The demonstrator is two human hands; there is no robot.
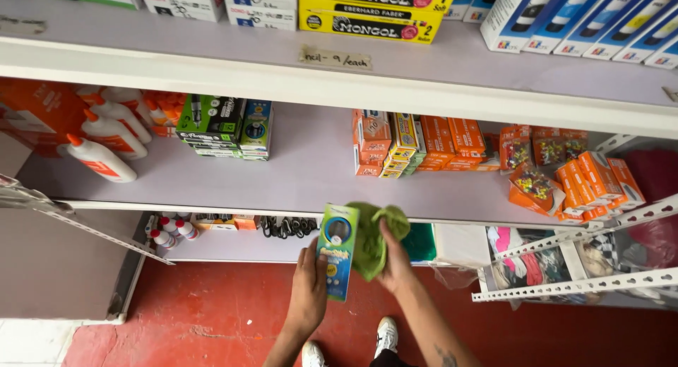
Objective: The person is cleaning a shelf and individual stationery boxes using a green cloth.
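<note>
On the far left of the middle shelf [296,176] lie white glue bottles [106,137] with orange caps, and right of them a stack of green and black boxes [219,127]. Below, near the front edge of that shelf, the left hand [308,289] grips a slim blue and green box [337,250] from its left side; the fingers wrap around the lower left edge and behind the box, so the box stands upright just right of the palm, its top level with the shelf edge. Touching the box's right side is a green cloth [371,236], bunched in the right hand [397,265], whose fingers are closed around the cloth's lower part, with the thumb against it. Further right on the shelf stand orange boxes [438,145] in rows, then small packets [537,187] of coloured pins. Below is a red floor [212,317].
</note>
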